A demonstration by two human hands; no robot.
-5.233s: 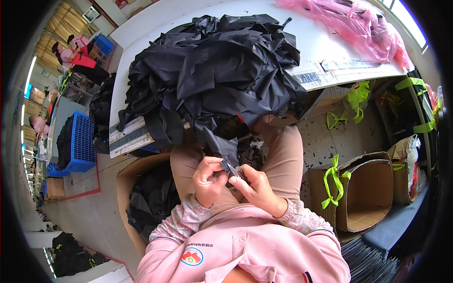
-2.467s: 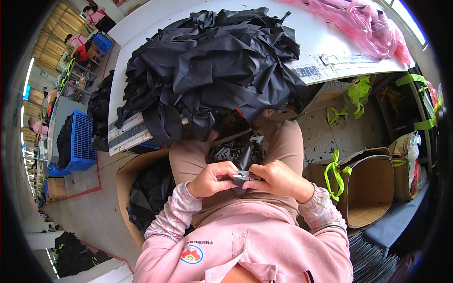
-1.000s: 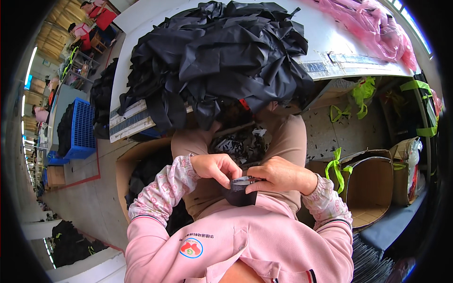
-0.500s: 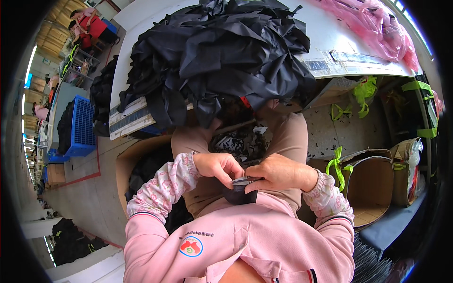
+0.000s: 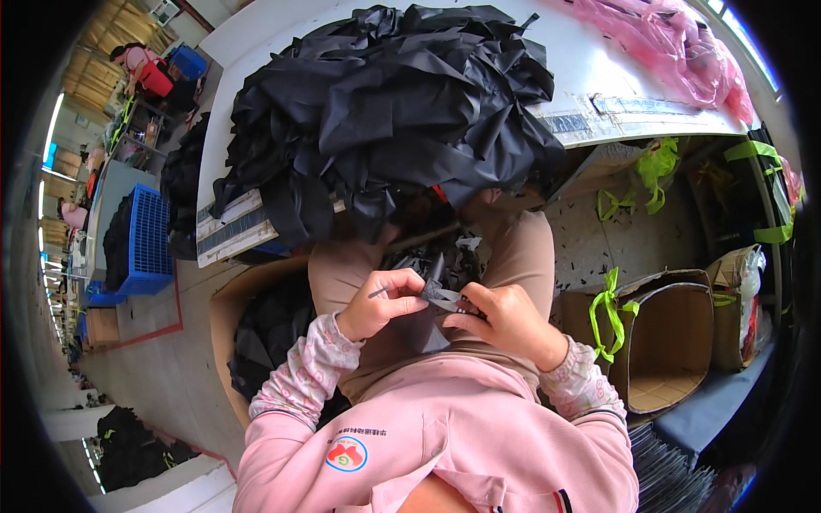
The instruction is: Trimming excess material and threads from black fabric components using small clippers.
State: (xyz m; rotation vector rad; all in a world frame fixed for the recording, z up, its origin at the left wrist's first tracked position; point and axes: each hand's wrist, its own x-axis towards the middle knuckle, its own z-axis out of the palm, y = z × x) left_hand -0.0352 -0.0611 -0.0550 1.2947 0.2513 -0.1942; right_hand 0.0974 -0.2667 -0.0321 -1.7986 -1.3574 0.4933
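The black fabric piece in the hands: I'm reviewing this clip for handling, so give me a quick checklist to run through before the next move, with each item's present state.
1. Left hand grips the black fabric piece: ok.
2. Right hand grips its other end: ok.
3. Piece held over the lap, apart from the black fabric heap on the white table: ok.
4. Thin tool in the left hand identified: cannot tell.
5. Open cardboard box beside the right knee: ok.
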